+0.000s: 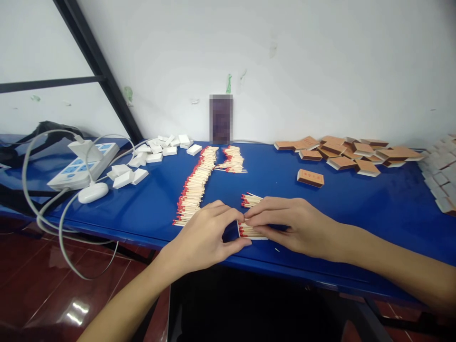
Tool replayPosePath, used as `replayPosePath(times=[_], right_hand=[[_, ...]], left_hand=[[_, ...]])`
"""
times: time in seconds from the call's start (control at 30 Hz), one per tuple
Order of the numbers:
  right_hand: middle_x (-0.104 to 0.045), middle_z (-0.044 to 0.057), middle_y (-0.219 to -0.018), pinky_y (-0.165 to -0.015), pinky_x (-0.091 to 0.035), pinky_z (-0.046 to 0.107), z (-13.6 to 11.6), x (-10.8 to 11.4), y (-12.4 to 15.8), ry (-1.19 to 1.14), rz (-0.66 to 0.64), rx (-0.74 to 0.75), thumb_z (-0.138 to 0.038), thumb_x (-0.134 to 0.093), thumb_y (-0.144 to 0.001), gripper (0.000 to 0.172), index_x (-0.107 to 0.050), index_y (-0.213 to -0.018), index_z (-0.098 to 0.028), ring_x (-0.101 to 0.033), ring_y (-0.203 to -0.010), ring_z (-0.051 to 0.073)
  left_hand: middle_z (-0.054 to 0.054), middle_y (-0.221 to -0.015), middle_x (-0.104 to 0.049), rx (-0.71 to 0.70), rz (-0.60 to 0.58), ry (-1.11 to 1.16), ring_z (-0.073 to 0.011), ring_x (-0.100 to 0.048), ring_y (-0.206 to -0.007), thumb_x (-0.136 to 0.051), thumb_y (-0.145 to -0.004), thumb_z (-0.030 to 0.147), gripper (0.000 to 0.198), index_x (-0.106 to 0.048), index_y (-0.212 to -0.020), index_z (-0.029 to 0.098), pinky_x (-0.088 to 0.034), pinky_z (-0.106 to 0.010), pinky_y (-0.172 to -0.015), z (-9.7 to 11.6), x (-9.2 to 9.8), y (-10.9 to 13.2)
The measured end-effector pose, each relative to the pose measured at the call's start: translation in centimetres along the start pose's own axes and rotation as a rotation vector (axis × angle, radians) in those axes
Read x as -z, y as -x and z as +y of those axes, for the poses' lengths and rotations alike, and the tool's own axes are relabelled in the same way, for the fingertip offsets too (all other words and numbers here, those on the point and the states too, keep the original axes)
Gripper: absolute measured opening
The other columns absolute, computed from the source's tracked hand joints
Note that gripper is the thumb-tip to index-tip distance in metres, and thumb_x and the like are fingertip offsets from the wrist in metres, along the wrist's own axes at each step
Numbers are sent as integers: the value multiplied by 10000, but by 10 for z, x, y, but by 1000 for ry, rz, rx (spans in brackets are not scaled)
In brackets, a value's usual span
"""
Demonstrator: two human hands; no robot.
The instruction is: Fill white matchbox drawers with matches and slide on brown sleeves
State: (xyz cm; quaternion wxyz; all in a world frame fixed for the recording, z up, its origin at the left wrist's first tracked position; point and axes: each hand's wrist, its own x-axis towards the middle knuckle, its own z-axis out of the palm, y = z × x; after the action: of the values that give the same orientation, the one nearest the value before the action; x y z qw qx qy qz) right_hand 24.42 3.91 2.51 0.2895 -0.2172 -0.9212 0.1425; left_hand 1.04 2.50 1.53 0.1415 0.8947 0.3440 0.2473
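Note:
A small white matchbox tray (259,238), filled with red-tipped matches (249,231), lies near the front edge of the blue table. My left hand (212,232) grips the tray's left end between thumb and fingers. From the right, my right hand (297,223) reaches over the tray, its fingertips pressed on the matches and partly covering them. Just behind my right fingers is a small bunch of matches (250,200). A long row of matches (194,190) runs away from me beyond my left hand, and a shorter heap (233,160) lies farther back.
One closed matchbox (310,178) stands apart from a pile of orange matchboxes (344,152) at back right. White trays (155,152) lie scattered at back left, and more white pieces (441,173) are stacked far right. A power strip (83,166) with looping cables occupies the left.

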Motion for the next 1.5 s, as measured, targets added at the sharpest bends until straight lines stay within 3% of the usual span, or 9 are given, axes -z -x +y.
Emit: replayPosePath(times=[0.27, 0.47, 0.83, 0.97, 1.17, 1.5], right_hand=[[-662, 70, -903, -665, -514, 269, -2, 11, 2, 165, -38, -85, -186, -548, -921, 166, -703, -862, -176, -634, -746, 145], [-678, 87, -921, -738, -502, 314, -1, 8, 4, 173, -110, -77, -199, -507, -938, 230, -729, -887, -165, -639, -801, 175], [-663, 61, -946, -725, -482, 290, -4, 16, -2, 42, -250, -217, -235, -512, -942, 243, -748, -897, -202, -613, -811, 157], [-664, 60, -952, -734, -479, 284, -3, 15, -2, 17, -224, -215, -239, -519, -943, 231, -739, -884, -201, -613, -815, 153], [-652, 44, -857, -626, -430, 267, 9, 13, -1, 136, -42, -287, -242, -545, -920, 187, -720, -897, -184, -583, -701, 135], [-634, 14, -775, -576, -364, 254, 14, 15, 0, 181, -186, -283, -243, -562, -903, 150, -688, -829, -208, -551, -641, 124]], left_hand=[[-64, -1036, -675, -48, -20, -66, -222, -598, -978, -671, -920, 364, 285, -695, -1135, 178, -517, -372, -855, 0, 0, 1], [-58, -1029, -675, -44, -30, -55, -223, -592, -980, -667, -921, 361, 247, -702, -1082, 176, -507, -376, -873, 0, 0, -1], [-54, -1034, -681, -47, -30, -57, -224, -590, -980, -669, -920, 344, 241, -674, -1089, 172, -499, -369, -863, 1, 0, 0], [-53, -1052, -668, -43, -46, -84, -227, -582, -986, -641, -937, 359, 239, -691, -1099, 192, -492, -379, -871, 1, -1, 0], [-51, -1047, -661, -28, -73, -79, -228, -563, -956, -644, -934, 369, 226, -684, -1060, 186, -481, -388, -857, 2, 1, -1], [-45, -1027, -686, -82, -31, -42, -211, -592, -936, -684, -890, 325, 199, -710, -1013, 171, -478, -360, -848, 0, 0, -1]])
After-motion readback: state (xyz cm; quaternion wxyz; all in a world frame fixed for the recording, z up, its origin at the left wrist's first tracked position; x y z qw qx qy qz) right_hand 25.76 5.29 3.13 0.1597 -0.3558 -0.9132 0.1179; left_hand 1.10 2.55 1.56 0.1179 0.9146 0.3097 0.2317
